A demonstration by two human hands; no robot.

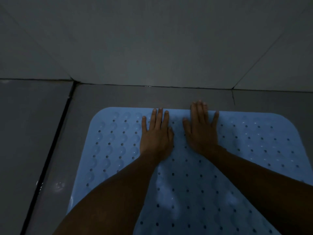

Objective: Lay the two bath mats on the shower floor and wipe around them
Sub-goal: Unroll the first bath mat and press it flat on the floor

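A light blue rubber bath mat [194, 175] with rounded corners and rows of small drain holes lies flat on the dark grey tiled shower floor [50, 133], its far edge near the grey tiled wall [152, 48]. The left hand [156, 133] rests palm down on the mat's far middle, fingers straight and together, gripping nothing. Just to its right, the right hand [201, 129] also lies flat and spread, its fingertips reaching past the far edge onto the floor. The light is dim, so whether the floor is wet is hard to tell.

No text, label or number can be read anywhere.
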